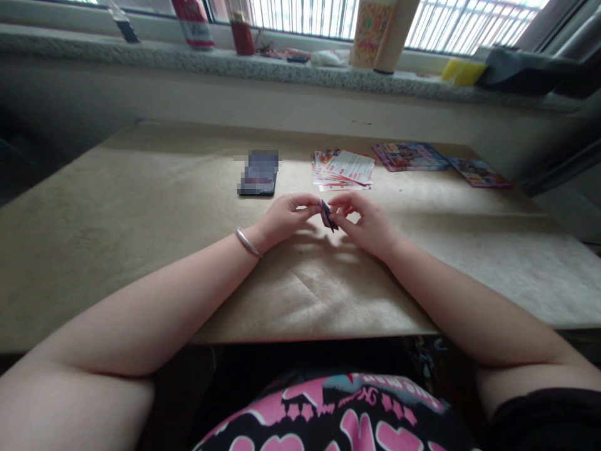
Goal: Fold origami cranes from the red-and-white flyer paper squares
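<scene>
Over the table [164, 250], my left hand [287, 216] and my right hand [366, 222] meet at a small dark card-like piece [327, 215]. It is held on edge and tilted, and its print cannot be made out. My left thumb and fingertips pinch its left side. On the other side, my right thumb and index finger grip it. Just beyond my hands lies a fanned pile of white printed cards [350, 168] with red marks. A dark phone [259, 174], partly blurred out, rests to the left of the pile.
At the back right lie a spread of colourful cards [413, 156] and a smaller colourful stack [479, 172]. Along the window sill [291, 74] stand a pink bottle [195, 25], a red jar [241, 37], a patterned cup [369, 34] and a yellow item [462, 72].
</scene>
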### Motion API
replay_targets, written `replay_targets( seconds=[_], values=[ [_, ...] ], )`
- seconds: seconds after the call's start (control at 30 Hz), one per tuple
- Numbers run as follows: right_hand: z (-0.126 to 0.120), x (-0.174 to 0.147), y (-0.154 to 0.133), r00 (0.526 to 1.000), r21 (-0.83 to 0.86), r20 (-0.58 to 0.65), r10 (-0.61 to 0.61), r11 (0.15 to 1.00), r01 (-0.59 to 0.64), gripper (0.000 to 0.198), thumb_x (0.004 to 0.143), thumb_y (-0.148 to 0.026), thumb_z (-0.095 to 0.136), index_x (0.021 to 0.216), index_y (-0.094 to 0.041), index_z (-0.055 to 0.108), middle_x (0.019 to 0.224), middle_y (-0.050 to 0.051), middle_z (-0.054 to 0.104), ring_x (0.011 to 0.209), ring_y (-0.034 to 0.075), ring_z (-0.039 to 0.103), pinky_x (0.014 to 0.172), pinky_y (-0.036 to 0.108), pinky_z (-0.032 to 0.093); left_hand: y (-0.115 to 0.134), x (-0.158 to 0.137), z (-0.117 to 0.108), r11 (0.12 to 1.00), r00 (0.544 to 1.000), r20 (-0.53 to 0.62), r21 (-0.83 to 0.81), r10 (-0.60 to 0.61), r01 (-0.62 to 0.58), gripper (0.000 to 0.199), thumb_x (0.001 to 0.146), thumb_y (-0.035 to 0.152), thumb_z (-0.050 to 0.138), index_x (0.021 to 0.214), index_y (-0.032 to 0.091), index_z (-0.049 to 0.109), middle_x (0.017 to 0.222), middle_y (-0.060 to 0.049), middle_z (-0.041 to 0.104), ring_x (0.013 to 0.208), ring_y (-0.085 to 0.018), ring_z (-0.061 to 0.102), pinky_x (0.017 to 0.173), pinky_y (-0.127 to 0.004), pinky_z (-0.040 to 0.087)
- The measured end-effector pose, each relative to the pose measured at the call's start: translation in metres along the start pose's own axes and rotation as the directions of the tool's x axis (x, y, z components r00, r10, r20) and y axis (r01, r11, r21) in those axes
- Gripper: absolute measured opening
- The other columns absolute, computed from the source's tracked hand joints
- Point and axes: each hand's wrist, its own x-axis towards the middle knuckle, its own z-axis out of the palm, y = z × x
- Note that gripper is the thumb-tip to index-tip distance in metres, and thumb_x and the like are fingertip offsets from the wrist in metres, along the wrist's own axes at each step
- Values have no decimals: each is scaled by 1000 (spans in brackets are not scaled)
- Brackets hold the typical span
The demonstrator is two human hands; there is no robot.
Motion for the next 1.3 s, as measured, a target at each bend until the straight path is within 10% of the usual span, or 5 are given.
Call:
replay_targets(
  seconds=[0.5,1.3],
  values=[
    [2,1,3,994,-76,-52,94,992,-97,5,83,-27,61,85,-23,57,77,-1,61,67,13,56,64,27,50,13,-6,5,981,994,-90,190,62,-44,25,89,38,60,86,15,70,80,-3,72,75,-13,66,69,-23,51],
    [4,3,13,966,195,33,256,946,-258,24,82,-45,68,84,-22,60,79,1,70,73,16,67,65,30,52,12,-5,8,998,997,-53,24,56,-55,16,86,30,64,92,15,66,91,-5,70,82,-15,68,74,-26,57]
  ],
)
